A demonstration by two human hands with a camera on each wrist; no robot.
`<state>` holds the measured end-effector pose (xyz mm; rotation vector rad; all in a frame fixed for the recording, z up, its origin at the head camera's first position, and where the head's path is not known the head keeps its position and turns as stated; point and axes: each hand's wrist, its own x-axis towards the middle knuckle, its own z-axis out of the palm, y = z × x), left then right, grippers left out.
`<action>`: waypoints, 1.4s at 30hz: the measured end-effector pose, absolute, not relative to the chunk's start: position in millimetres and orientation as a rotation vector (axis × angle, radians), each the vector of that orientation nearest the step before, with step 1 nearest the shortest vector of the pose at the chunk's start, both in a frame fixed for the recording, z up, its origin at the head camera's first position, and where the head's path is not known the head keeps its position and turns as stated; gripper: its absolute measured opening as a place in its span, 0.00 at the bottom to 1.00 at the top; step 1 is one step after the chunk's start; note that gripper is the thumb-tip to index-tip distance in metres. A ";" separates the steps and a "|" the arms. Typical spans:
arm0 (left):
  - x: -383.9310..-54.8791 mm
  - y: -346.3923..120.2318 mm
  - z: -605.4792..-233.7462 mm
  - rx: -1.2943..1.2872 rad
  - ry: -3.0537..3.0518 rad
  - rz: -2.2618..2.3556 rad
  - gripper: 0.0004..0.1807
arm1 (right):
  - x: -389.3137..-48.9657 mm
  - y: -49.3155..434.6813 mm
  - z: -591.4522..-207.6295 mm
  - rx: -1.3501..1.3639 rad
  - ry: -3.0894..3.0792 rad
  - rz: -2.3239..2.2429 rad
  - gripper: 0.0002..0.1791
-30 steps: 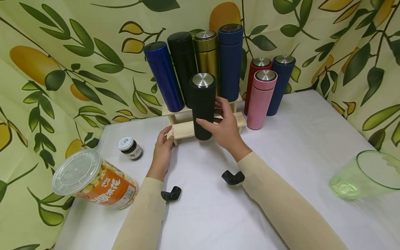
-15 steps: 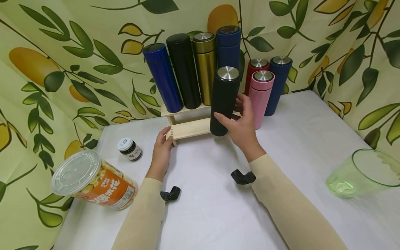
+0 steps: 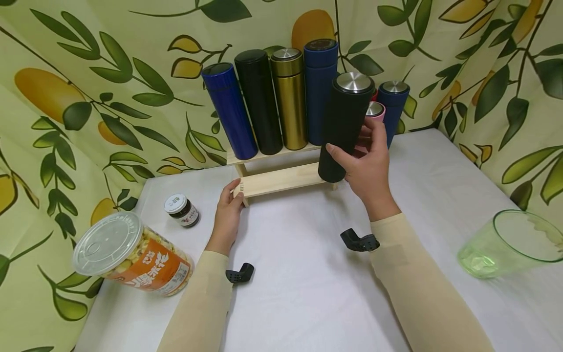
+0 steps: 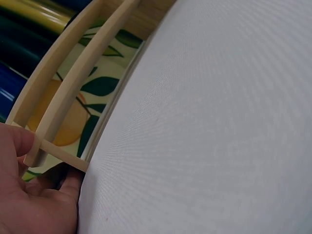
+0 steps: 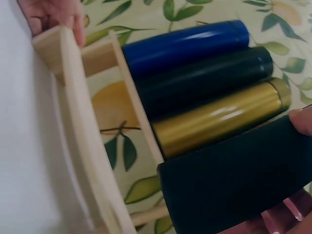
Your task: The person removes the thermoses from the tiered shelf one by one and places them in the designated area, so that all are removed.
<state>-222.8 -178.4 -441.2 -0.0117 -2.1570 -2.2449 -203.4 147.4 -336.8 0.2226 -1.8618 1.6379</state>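
Right hand (image 3: 370, 168) grips matte black cylindrical flask (image 3: 343, 127), brushed-metal lid (image 3: 354, 82); left hand (image 3: 226, 217) pinches two-step pale wooden rack (image 3: 281, 180).

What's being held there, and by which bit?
The right grip holds the silver-topped black bottle around its side, below the lid; the left grip holds the wooden stand by the left end of its lower shelf.

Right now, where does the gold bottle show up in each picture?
Head: gold bottle, upper middle, third from left in its row.
Left wrist: gold bottle, partly cut off in the top left corner.
Right wrist: gold bottle, right of centre, cap rightward.
Shared landmark: the wooden rack.
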 end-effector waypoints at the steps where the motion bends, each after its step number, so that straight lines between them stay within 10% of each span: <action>1: -222.9 -178.5 -441.6 -0.009 -2.154 -2.248 0.28 | -203.0 150.2 -335.2 0.215 -1.864 1.626 0.39; 42: -222.3 -180.5 -442.0 -0.016 -2.177 -2.239 0.27 | -205.8 205.5 -331.1 -0.415 -1.809 1.342 0.39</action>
